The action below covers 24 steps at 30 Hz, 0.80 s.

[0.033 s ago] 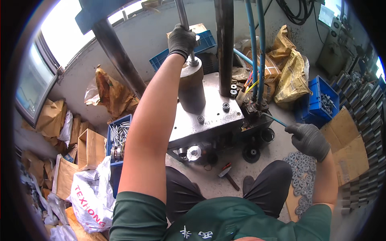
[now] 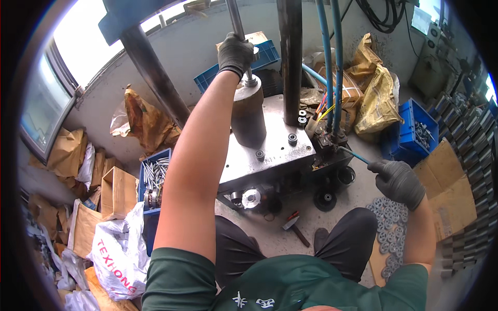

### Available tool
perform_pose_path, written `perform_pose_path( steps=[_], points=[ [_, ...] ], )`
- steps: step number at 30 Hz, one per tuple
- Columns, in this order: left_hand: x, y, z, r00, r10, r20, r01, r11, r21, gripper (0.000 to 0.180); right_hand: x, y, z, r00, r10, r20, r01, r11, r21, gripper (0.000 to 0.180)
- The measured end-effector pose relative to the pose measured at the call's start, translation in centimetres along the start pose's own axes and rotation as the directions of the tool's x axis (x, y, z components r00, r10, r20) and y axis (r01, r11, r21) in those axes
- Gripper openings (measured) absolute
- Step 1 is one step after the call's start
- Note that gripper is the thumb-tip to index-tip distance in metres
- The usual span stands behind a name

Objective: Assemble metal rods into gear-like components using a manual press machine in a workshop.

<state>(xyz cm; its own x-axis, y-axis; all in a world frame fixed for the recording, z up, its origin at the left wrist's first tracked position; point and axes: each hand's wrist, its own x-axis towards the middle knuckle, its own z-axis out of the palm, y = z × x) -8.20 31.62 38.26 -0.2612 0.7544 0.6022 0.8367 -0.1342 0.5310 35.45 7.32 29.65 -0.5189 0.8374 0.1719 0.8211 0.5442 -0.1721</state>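
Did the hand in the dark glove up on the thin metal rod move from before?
No. The left hand in the dark glove grips the thin metal rod at the same spot, just above the dull grey metal cylinder.

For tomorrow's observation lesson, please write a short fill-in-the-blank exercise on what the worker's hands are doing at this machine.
1. The left hand grips a thin metal ____ above the cylinder.
2. The right hand holds a lever with a ____ tip.
3. Both hands wear dark ____.
4. On the floor below the plate lies a small ____.

Missing words: rod; blue; gloves; hammer
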Motion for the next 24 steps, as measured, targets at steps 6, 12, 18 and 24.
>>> perform_pose_path(
  steps=[6,12,18,24],
  points=[
    [-0.4,0.4,-0.8,0.996,-0.068,0.054,0.072,0.995,-0.067,0.032,-3.1,1.0,1.9,0.989,0.070,-0.132,-0.052,0.990,0.135,0.035],
    [0.4,-0.2,0.2,0.988,-0.129,0.086,0.142,0.975,-0.169,0.031,-7.3,1.5,4.5,0.992,-0.002,0.128,-0.002,1.000,0.029,0.020],
    [1.0,-1.5,0.6,0.995,-0.086,0.049,0.095,0.969,-0.229,0.022,-6.6,0.7,3.8,0.966,0.105,0.236,-0.124,0.990,0.068,0.019],
    [0.6,-1.0,0.6,0.995,-0.088,0.050,0.096,0.979,-0.178,0.027,-5.4,0.9,2.7,0.980,0.176,0.093,-0.187,0.975,0.124,0.024]
  ],
)
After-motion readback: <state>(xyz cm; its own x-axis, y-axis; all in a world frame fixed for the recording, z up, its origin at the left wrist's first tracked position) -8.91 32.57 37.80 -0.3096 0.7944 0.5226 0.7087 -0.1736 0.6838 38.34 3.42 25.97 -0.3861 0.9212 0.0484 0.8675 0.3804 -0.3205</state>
